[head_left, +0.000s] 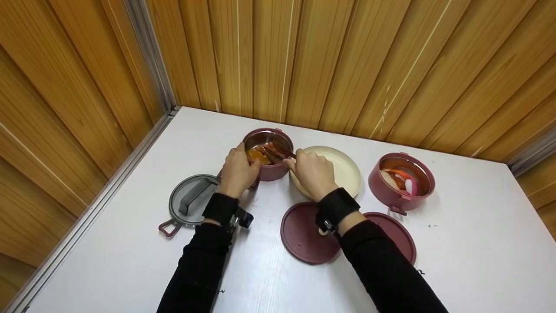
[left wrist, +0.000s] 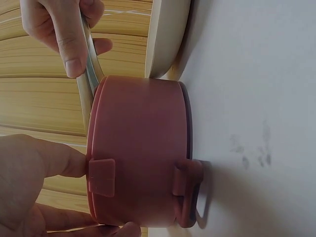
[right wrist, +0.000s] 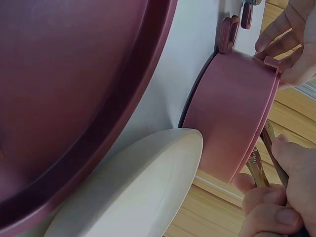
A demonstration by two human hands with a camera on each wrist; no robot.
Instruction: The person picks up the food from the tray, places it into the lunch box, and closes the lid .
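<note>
My left hand [head_left: 238, 171] holds the left side of a dark pink pot [head_left: 273, 174], its thumb at the rim and its fingers along the wall. Inside that pot lie orange and reddish-brown food pieces [head_left: 258, 156]. In my right hand [head_left: 315, 170] is a pair of brown tongs [head_left: 283, 149], gripped over the pot's right side. Their perforated tips reach down among the food. The right wrist view shows both arms of the tongs [right wrist: 260, 168] entering over the rim. Whether the tips pinch a piece I cannot tell.
A cream plate [head_left: 347, 167] touches or nearly touches the pot's right side. Farther right stands a second pink pot [head_left: 402, 202] with colourful pieces inside. Two maroon lids [head_left: 304, 237] lie nearer me, under the right forearm. At left is a grey lid [head_left: 180, 195] with a handle.
</note>
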